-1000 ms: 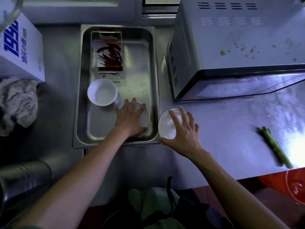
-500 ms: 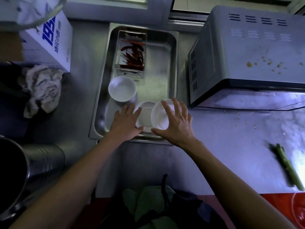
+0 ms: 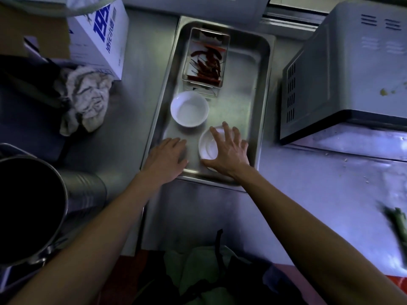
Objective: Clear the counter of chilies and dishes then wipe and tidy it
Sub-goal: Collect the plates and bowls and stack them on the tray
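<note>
We reach forward with both bare forearms, which run up from the lower corners and converge toward the middle. Our left hand (image 3: 166, 158) lies palm down, fingers straight and close together, pointing ahead and a little rightward. Our right hand (image 3: 229, 150) sits just beside it, palm down, fingers spread and slightly arched, thumb stretched out to the left. Both wrists are fairly straight, and the two hands stay apart without touching each other.

Two white bowls (image 3: 189, 109) upright in the steel tray (image 3: 259, 89), beside what look like red chilies (image 3: 207, 62).
</note>
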### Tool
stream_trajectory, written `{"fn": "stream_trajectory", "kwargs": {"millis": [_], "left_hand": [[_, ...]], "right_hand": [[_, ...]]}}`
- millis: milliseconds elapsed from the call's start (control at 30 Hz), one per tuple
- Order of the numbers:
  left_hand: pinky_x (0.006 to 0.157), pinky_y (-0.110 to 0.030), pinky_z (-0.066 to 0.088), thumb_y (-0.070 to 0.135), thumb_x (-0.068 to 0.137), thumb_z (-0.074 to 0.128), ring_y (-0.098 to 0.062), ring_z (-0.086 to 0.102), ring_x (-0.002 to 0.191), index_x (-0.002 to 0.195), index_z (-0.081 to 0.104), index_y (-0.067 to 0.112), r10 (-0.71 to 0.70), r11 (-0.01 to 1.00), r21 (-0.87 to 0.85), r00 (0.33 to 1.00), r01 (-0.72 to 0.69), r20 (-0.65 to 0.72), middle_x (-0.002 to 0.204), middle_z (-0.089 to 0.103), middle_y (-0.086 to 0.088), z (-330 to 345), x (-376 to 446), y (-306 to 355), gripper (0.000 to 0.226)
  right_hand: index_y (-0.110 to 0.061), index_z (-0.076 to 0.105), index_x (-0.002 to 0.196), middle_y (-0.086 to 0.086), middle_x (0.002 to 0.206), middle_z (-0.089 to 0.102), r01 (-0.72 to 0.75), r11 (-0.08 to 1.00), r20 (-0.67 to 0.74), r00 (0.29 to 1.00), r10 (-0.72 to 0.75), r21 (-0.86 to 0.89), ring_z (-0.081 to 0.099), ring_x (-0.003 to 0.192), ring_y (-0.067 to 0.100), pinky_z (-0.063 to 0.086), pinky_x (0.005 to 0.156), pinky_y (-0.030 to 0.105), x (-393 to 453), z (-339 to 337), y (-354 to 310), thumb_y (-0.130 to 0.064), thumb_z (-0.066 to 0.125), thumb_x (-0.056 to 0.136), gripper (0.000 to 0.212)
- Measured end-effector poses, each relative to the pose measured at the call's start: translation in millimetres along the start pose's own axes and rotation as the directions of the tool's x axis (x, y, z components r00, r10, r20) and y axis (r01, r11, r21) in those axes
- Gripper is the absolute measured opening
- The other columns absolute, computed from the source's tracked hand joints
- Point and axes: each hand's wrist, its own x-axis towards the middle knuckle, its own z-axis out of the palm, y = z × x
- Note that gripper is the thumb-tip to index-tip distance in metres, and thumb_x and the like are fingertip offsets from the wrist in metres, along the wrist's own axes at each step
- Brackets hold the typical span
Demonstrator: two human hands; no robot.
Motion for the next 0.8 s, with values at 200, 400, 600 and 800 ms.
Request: {"fn": "stream_trajectory", "kwargs": {"millis": [200, 400, 600, 800], "left_hand": [[0.103, -0.051, 0.041, 0.040, 0.091, 0.058, -0.023, 0.037, 0.139, 0.146, 0.041, 0.023, -0.007, 0.998, -0.058, 1.000, 0.006, -0.018, 0.149, 0.044, 0.002, -0.7, -0.9, 5.0, 0.060], [0.095, -0.047, 0.045, 0.038, 0.088, 0.063, -0.025, 0.045, 0.131, 0.138, 0.050, 0.019, 0.012, 0.998, -0.068, 0.997, -0.017, -0.072, 0.140, 0.052, -0.002, -0.3, 0.7, 9.1, 0.054], [0.100, -0.046, 0.041, 0.037, 0.090, 0.062, -0.026, 0.042, 0.135, 0.141, 0.049, 0.019, 0.012, 0.998, -0.065, 0.998, -0.016, -0.060, 0.146, 0.049, -0.003, -0.7, 5.3, 11.8, 0.056], [0.105, -0.046, 0.041, 0.037, 0.092, 0.060, -0.026, 0.039, 0.137, 0.144, 0.045, 0.018, 0.031, 0.998, -0.062, 0.999, -0.033, -0.037, 0.148, 0.046, -0.004, -3.8, 5.7, 19.0, 0.058]], "right_hand": [[-0.037, 0.006, 0.156, 0.001, 0.166, -0.013, -0.043, 0.999, 0.068, 0.997, 0.043, -0.003, -0.008, 0.151, 0.037, 0.016, 0.115, 0.066, 7.2, 15.8, 3.1, -0.071, 0.068, 0.070, 0.112], [-0.037, 0.001, 0.156, 0.002, 0.165, -0.016, -0.026, 1.000, 0.075, 0.997, 0.027, -0.016, -0.013, 0.151, 0.039, 0.010, 0.116, 0.069, 9.0, 23.4, 4.9, -0.073, 0.065, 0.070, 0.113], [-0.038, 0.002, 0.156, 0.002, 0.166, -0.017, -0.025, 1.000, 0.044, 0.999, 0.025, -0.010, -0.015, 0.151, 0.038, 0.008, 0.117, 0.068, 19.4, 18.5, 7.2, -0.072, 0.067, 0.071, 0.112], [-0.035, 0.005, 0.157, 0.004, 0.166, -0.017, -0.017, 1.000, 0.022, 1.000, 0.017, 0.011, -0.016, 0.152, 0.035, 0.005, 0.119, 0.065, 16.5, 10.2, 8.9, -0.072, 0.061, 0.078, 0.104]]}}
